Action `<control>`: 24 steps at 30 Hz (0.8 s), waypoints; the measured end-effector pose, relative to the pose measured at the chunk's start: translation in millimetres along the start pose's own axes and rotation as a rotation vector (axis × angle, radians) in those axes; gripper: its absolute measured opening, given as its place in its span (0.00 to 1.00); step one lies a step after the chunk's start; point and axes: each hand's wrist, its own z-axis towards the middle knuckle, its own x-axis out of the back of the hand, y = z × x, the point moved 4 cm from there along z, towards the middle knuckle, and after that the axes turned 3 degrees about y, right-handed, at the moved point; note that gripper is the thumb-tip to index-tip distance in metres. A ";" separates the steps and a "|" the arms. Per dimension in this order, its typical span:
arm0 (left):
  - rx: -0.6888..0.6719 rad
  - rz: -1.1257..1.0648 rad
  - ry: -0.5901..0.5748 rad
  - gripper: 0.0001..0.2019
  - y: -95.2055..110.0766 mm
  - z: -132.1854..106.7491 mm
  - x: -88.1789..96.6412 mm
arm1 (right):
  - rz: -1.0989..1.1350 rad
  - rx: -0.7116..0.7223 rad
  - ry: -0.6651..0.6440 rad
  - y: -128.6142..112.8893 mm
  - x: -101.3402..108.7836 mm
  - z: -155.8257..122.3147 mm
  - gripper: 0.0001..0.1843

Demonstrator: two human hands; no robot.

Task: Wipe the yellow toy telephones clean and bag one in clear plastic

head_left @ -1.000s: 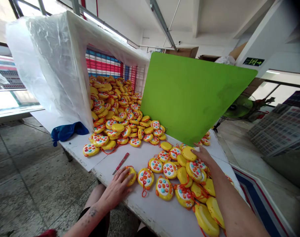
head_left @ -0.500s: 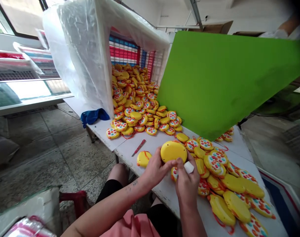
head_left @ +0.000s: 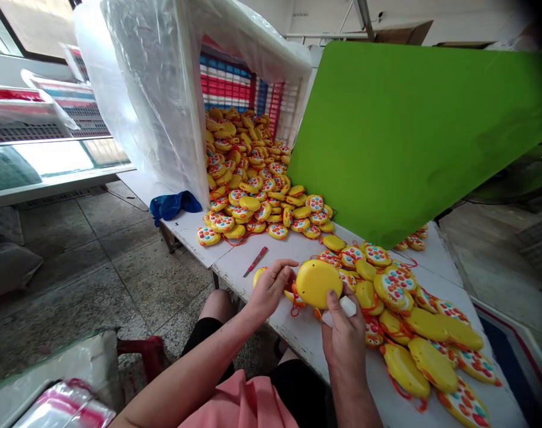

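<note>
My right hand [head_left: 346, 330] grips a yellow oval plastic toy [head_left: 319, 284], its plain back with small holes turned up, thumb on the lower edge. The same hand also keeps a small white block [head_left: 347, 306] in its palm. At the toy's left edge is my left hand [head_left: 273, 288], index finger stretched out and the other fingers partly bent, apart from the toy. A red cord [head_left: 295, 308] hangs just below, between hand and toy. Partly behind my left hand lies another yellow toy [head_left: 259, 275]. Beyond it rests a red-handled craft knife [head_left: 255, 261].
A plastic-wrapped crate [head_left: 155, 107] lies on its side, toys [head_left: 262, 202] spilling onto the white table [head_left: 235, 261]. More toys [head_left: 431, 356] are heaped at right. A green board [head_left: 405, 137] leans behind them. A blue cloth [head_left: 175, 205] is at the left edge.
My left hand has let go of the toy's left side and drawn back to the left. The toy stays in my right hand, slightly lower and to the right.
</note>
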 end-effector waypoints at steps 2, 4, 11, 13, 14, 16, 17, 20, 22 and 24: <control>0.018 -0.053 -0.098 0.26 -0.8 -9.2 -6.9 | 0.006 -0.035 -0.036 6.6 1.5 -2.6 0.30; 0.076 -0.086 -0.132 0.28 -6.9 -20.3 -7.4 | -0.012 -0.095 -0.116 16.6 7.7 -6.3 0.29; 0.465 -0.352 -0.050 0.24 -61.1 -63.3 36.4 | -0.504 0.000 -0.338 36.5 25.6 7.8 0.18; 0.544 -0.366 -0.039 0.25 -73.6 -74.9 44.6 | -0.644 0.206 -0.453 34.3 -2.7 21.8 0.14; 0.572 -0.378 -0.035 0.25 -78.0 -80.0 46.4 | -0.716 0.316 -0.533 34.3 -23.1 29.0 0.13; 0.610 -0.411 -0.031 0.25 -83.4 -88.2 47.3 | -0.969 0.519 -0.776 41.5 -70.9 42.5 0.14; 0.619 -0.425 -0.028 0.25 -84.6 -91.3 47.3 | -1.020 0.551 -0.859 47.1 -93.5 50.8 0.16; 0.630 -0.427 -0.014 0.25 -84.9 -97.9 49.9 | -1.114 0.582 -1.058 68.7 -151.9 72.9 0.16; 0.642 -0.396 0.003 0.26 -84.8 -101.1 54.5 | -1.179 0.578 -1.186 85.2 -178.9 81.3 0.12; 0.652 -0.376 0.021 0.26 -85.9 -103.7 59.4 | -1.228 0.567 -1.275 98.1 -195.3 85.4 0.11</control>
